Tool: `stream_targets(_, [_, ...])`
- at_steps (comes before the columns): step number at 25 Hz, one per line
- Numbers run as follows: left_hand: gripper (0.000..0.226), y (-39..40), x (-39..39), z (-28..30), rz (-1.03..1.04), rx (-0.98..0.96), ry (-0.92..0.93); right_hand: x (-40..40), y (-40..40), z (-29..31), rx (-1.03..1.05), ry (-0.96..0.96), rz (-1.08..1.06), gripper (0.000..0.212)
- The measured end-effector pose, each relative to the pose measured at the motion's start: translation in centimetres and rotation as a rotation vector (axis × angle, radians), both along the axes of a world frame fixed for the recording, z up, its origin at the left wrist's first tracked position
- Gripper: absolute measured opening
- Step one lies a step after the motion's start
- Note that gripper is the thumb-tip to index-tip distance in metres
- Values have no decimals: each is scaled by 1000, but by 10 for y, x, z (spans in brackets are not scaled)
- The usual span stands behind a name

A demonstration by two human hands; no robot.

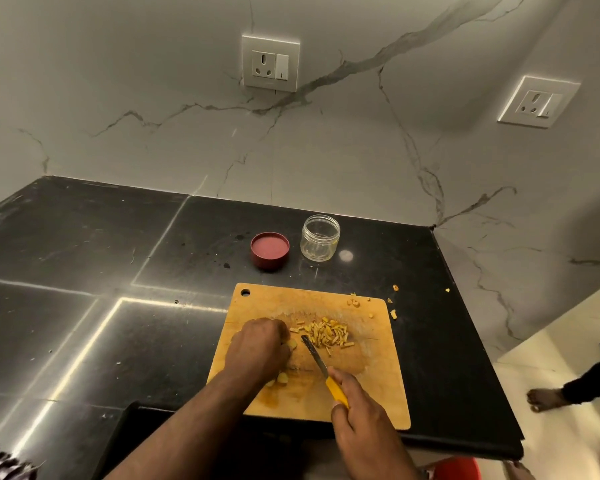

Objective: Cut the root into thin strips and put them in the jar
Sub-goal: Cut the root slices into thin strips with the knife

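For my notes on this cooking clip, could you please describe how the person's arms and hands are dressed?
Both are bare. The left hand and right hand wear no gloves, and no rings, watch or bracelet show. Both forearms are uncovered down to the picture's lower edge, with no sleeve in view. A striped fabric patch shows at the lower left corner; what it belongs to is unclear.

On the black polished stone counter [84, 271] lies a pale wooden cutting board [378, 386] with a hanging hole at its far left corner. The left hand [258, 348], fingers curled down, presses on a small yellow root piece [291, 344]. The right hand [362, 417] grips a yellow-handled knife [321, 367], its blade tip beside a heap of thin yellow strips [328, 332]. Behind the board stand a clear round jar [320, 238], open, and, just left of it, an upturned red lid [270, 250].
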State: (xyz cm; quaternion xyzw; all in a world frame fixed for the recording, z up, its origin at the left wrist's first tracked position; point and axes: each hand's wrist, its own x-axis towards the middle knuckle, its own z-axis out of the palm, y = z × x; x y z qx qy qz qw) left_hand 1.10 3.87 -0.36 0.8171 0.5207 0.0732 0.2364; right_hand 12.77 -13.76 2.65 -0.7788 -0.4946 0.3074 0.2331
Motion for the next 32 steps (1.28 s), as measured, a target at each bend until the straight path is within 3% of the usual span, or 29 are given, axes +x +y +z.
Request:
stream_targets(8, [30,3,-3,-3,-31,-6,-16,-19,5,0,43,-45,28,51])
stream_targets(32, [10,6,-2,-5,21,-92,-43,-36,12,-3,41,-144,59,49])
